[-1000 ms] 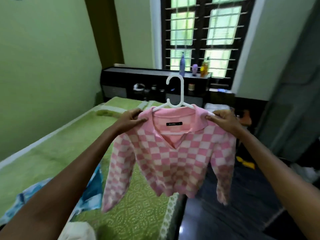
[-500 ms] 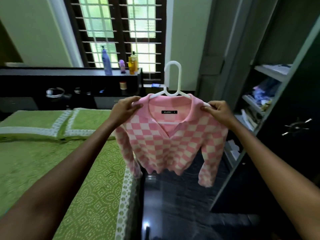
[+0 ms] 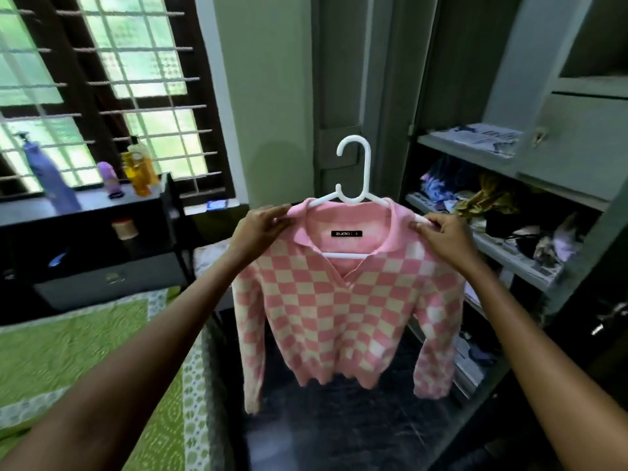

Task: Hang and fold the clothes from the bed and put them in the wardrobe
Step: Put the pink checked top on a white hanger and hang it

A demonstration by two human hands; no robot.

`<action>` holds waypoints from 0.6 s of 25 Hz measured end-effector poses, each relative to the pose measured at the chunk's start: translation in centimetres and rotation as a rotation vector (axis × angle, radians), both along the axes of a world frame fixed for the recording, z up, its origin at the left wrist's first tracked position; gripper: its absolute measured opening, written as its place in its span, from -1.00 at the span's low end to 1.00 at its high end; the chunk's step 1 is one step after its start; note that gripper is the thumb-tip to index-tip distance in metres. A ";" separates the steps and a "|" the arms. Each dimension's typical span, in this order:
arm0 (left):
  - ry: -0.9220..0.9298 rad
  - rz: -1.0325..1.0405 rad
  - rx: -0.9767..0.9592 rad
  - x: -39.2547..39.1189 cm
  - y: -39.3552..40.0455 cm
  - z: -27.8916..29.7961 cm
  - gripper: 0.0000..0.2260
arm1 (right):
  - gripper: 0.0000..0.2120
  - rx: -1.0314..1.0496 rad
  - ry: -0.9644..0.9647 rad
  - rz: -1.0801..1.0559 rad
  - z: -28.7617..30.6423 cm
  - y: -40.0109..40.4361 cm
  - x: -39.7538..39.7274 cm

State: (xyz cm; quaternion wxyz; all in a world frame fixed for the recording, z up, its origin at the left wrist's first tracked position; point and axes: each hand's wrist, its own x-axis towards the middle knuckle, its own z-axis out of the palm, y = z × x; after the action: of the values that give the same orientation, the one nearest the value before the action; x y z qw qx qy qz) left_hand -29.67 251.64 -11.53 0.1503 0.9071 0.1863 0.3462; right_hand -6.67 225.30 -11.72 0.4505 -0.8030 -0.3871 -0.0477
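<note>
sweater [image 3: 339, 311] on hanger [image 3: 353, 195] | left hand [image 3: 258, 229], right hand [image 3: 445, 239]: fingers pinch its shoulders

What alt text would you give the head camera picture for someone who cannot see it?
A person's left hand and right hand hold a pink checked sweater by its shoulders on a white hanger, in front of open wardrobe shelves with clothes on them. A green bed lies at the left.
</note>
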 end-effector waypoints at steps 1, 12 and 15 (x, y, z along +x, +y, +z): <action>0.002 -0.013 0.009 2.2 1.4 0.3 -0.71 | -0.81 0.010 0.003 -0.050 0.0 0.8 0.8; -0.036 -0.349 0.091 27.3 10.2 0.9 -0.72 | -0.86 0.295 0.005 -0.441 0.5 4.0 15.5; -0.078 -0.470 0.134 34.0 10.8 3.0 -0.70 | -0.83 0.274 -0.116 -0.568 2.8 3.5 18.6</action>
State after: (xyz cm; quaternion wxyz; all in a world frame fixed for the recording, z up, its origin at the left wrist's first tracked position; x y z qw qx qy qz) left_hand 4.36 262.39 -8.51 0.1731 0.9194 -0.0591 0.3481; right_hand 11.94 228.75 -8.93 0.5002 -0.8068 -0.1627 -0.2690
